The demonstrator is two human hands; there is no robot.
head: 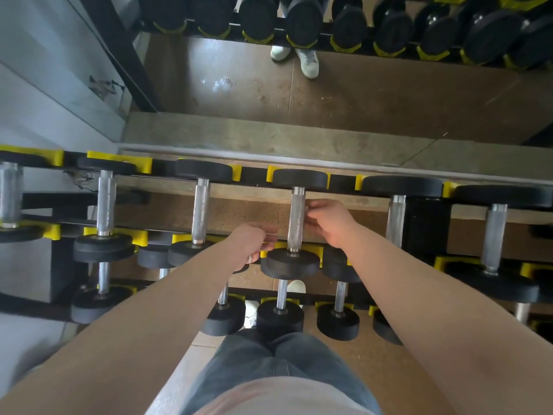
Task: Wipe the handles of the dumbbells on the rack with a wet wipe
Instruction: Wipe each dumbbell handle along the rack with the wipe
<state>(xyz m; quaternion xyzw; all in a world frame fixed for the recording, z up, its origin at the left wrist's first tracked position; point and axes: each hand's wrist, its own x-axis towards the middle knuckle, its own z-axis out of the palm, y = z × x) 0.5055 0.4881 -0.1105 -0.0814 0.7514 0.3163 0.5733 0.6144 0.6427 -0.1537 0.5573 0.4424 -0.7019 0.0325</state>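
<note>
At frame centre, with the left hand (pixel 254 242) and right hand (pixel 329 223) curled either side of the handle (pixel 296 220), seemingly pinching a barely visible wet wipe (pixel 270 234), we should draw it taut round the handle and stroke end to end

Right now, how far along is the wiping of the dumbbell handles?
Done: no handle shows it was wiped, so I cannot tell. In hand: the left hand and right hand flank the middle top-row handle, seemingly pinching a pale wet wipe. Left: at least this handle; the others I cannot judge.
</note>
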